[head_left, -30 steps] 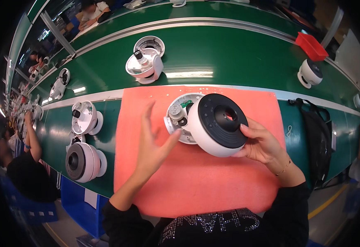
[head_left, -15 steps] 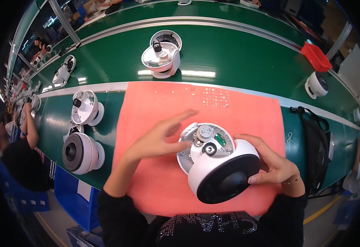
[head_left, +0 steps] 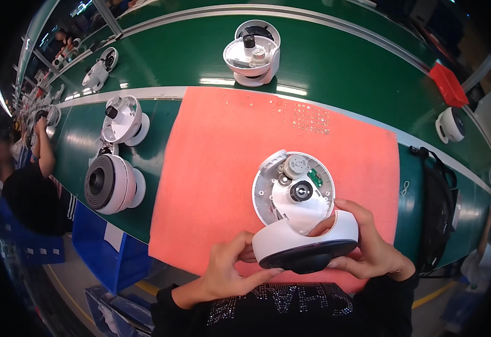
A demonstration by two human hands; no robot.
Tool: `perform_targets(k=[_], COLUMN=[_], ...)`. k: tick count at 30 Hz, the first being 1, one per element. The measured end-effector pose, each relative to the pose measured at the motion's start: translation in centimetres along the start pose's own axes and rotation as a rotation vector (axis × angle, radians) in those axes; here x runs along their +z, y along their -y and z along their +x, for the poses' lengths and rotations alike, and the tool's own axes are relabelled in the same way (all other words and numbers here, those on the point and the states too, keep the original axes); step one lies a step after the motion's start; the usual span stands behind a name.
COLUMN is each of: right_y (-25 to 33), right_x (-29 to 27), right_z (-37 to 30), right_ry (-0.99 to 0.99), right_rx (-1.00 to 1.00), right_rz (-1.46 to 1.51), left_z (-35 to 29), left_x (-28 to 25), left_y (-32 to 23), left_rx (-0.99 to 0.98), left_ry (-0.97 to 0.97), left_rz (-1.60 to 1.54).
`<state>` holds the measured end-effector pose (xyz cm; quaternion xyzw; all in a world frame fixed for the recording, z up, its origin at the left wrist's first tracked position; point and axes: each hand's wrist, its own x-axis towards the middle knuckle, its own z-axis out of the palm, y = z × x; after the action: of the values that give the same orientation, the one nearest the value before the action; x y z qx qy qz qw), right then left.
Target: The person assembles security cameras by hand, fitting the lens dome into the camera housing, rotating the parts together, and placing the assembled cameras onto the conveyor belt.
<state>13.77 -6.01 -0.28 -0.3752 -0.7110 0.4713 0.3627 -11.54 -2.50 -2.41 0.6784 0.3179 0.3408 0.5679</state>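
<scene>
A white rounded camera cover with a black front face (head_left: pixel 279 240) is held low, close to my body, between both hands. My left hand (head_left: pixel 227 268) grips its left end, with the thumb along the lower edge. Around the right end, my right hand (head_left: pixel 371 247) has its fingers on the white shell and its thumb under the black face. Just beyond it, an open white camera housing (head_left: pixel 263 194) lies on the pink mat (head_left: pixel 211 168). Inside the housing are a black lens (head_left: pixel 301 191), a round grey motor (head_left: pixel 296 166) and a small green circuit board (head_left: pixel 315 178).
Rows of small screws (head_left: pixel 311 118) lie on the mat's far part. To the left stand an opened camera (head_left: pixel 123 121) and a closed one (head_left: pixel 116 182). Another opened camera (head_left: pixel 254 59) sits on the green bench behind. A black bag (head_left: pixel 439 208) and red bin (head_left: pixel 448 84) are at right.
The cover has come toward me and turned, and now sits apart from the housing's near side. My left hand has moved down from above the housing onto the cover. The view has shifted slightly.
</scene>
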Motion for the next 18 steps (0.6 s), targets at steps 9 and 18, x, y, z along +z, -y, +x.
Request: perform_targets(k=[9,18], right_y=[-1.7,-0.9], right_x=[1.5,0.7], right_z=[0.0,-0.1], right_ry=[-0.191,-0.046], right_rx=[-0.164,-0.172], right_rz=[-0.182,-0.197], left_z=[0.2,0.8], left_x=[0.6,-0.4], left_y=[-0.2,-2.1], left_rx=[0.108,0.143], left_ry=[-0.038,0.107], left_rz=[0.173,0.280])
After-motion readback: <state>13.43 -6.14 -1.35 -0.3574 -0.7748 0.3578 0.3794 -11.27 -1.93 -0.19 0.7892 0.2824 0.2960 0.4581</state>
